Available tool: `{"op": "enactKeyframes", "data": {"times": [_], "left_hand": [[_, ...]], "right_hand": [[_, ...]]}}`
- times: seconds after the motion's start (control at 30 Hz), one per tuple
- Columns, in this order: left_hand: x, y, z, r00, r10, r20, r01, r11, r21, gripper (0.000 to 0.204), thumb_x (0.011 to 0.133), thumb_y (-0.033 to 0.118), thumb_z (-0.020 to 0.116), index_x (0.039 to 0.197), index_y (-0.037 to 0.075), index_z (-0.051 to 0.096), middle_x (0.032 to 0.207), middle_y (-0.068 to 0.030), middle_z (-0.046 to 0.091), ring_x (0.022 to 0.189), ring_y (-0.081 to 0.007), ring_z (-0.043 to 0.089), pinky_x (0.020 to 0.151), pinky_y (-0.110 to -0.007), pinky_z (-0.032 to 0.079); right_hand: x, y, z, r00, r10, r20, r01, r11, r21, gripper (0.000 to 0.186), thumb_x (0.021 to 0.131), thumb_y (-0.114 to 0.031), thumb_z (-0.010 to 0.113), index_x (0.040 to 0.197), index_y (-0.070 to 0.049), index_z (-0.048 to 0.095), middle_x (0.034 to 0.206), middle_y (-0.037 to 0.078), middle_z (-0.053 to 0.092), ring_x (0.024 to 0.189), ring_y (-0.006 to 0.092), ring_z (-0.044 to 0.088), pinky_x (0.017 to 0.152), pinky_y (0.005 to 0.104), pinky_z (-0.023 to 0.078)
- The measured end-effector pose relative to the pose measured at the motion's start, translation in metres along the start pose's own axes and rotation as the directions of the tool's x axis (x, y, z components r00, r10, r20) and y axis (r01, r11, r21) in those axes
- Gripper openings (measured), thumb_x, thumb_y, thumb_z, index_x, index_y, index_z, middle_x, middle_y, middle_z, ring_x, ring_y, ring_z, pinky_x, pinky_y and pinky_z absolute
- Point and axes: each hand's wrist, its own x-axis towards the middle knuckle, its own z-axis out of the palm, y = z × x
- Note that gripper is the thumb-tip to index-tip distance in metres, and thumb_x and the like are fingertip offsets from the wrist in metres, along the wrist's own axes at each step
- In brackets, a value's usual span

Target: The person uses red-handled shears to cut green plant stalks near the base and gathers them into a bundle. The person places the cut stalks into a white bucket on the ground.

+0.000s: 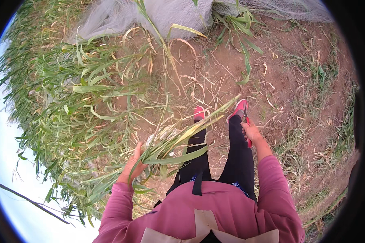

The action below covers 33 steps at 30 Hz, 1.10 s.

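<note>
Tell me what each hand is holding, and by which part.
Left hand: a bundle of leafy stalks, gripped near its lower-left end in view, the exact spot partly leaf-covered. Right hand: red-handled pruning shears, by the handles.

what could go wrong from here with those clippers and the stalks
The red-handled clippers in the right hand overlap the right shoe in this view; if dropped, they might hit that foot. The left hand holds a bundle of leafy stalks fanning out unevenly, so some could slip loose.
</note>
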Motion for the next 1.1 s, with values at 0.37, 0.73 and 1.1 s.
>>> {"op": "enactKeyframes", "data": {"times": [0.37,0.73,1.1], "left_hand": [[0.346,-0.036,0.063,0.907,0.350,0.235,-0.414,0.630,0.658,0.019,0.076,0.009,0.055,0.095,0.007,0.059,0.086,-0.0164,0.060,0.085,-0.0324,0.061,0.077,-0.042,0.049],[0.584,-0.043,0.150,0.968,0.017,0.249,-0.249,-0.014,0.968,0.031,0.087,0.023,0.051,0.115,0.014,0.062,0.123,-0.0067,0.058,0.118,-0.0247,0.049,0.101,-0.053,0.022],[0.365,-0.228,0.089,0.909,-0.075,0.411,-0.154,0.854,0.496,0.033,0.085,0.026,0.053,0.107,0.002,0.058,0.098,-0.0225,0.063,0.091,-0.0391,0.061,0.075,-0.044,0.048]], "right_hand": [[0.031,0.111,0.138,0.992,0.073,0.105,-0.105,0.937,0.333,0.018,0.087,-0.022,0.050,0.094,-0.006,0.047,0.065,0.003,0.046,0.049,0.0146,0.047,0.046,0.0306,0.044],[0.082,0.143,0.169,0.980,0.131,0.153,-0.192,0.834,0.517,0.024,0.089,-0.023,0.051,0.103,-0.003,0.048,0.075,0.006,0.055,0.062,0.0133,0.053,0.054,0.0271,0.046],[0.133,0.097,0.181,0.858,0.134,0.497,-0.117,0.991,-0.064,0.054,0.085,-0.042,0.054,0.120,-0.001,0.045,0.083,0.009,0.055,0.068,0.0179,0.055,0.059,0.0322,0.046]]}}
